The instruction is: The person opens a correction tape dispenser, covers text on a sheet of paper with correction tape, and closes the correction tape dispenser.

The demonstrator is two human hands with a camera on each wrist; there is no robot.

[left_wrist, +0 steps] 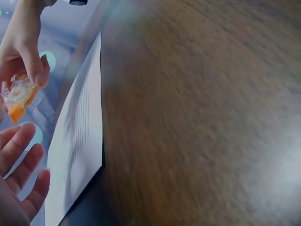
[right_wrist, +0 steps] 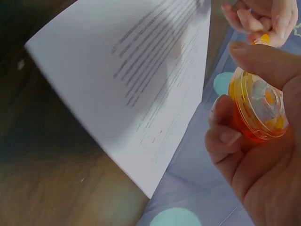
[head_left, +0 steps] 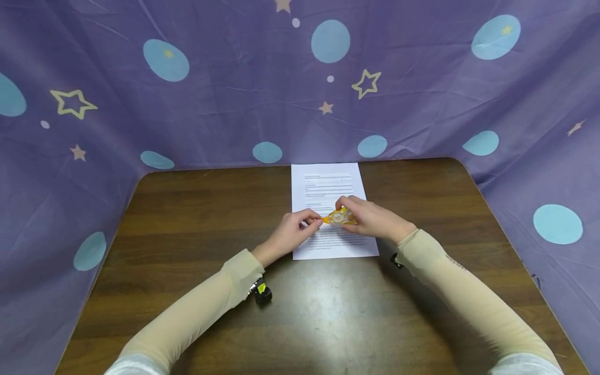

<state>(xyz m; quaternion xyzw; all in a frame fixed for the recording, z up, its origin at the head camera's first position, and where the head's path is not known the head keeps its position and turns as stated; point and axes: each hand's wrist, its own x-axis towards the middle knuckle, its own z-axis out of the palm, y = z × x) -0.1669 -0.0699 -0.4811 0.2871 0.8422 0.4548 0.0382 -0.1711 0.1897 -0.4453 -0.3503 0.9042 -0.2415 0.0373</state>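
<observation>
A correction tape (head_left: 340,216) with a clear body and yellow-orange parts is held over a printed sheet of paper (head_left: 335,250). My right hand (head_left: 375,219) grips its body between thumb and fingers, as the right wrist view also shows around the round orange-edged case (right_wrist: 249,106). At the narrow orange tip, my left hand (head_left: 292,232) pinches with thumb and index finger. Seen from the left wrist, the other fingers (left_wrist: 28,165) of that hand are spread and loosely bent, and the orange tip of the tape dispenser (left_wrist: 18,112) points toward them.
The sheet lies at the far side of a brown wooden table (head_left: 211,219), reaching its back edge. A purple curtain (head_left: 234,94) with stars and blue dots hangs behind and along both sides. Each wrist carries a small black camera (head_left: 262,292) below a beige sleeve (head_left: 197,307).
</observation>
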